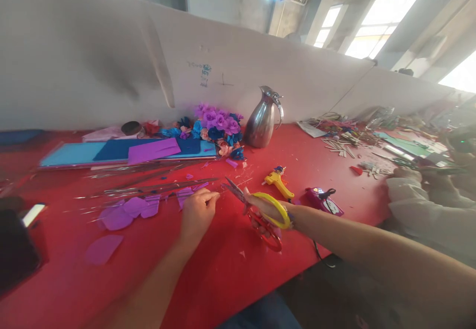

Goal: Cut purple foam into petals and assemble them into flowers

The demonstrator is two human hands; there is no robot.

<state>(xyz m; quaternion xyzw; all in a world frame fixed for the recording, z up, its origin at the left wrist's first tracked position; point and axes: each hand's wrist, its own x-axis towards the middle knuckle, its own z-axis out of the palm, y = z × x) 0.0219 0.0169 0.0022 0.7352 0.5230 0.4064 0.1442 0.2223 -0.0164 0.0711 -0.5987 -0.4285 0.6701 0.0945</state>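
Observation:
My right hand (262,215) is wrapped round red-handled scissors (269,234), their blades apart and pointing up and left toward my left hand. A yellow ring (283,216) loops about the same hand. My left hand (200,211) is pinched closed, and whatever may be between its fingertips is too small to name. Just behind its knuckles lies a cut purple piece (183,196). Further left are rounded purple pieces (117,216) and a single one (104,249) nearer the front. Thin wire-like strands (130,190) stretch across the table behind them.
On the red table (223,289) stand a metal jug (260,123) and a bunch of paper flowers (219,123) beside coloured sheets (154,150). A yellow glue gun (279,184) and a magenta device (323,201) lie right. At far right, a person's sleeve (412,202) rests.

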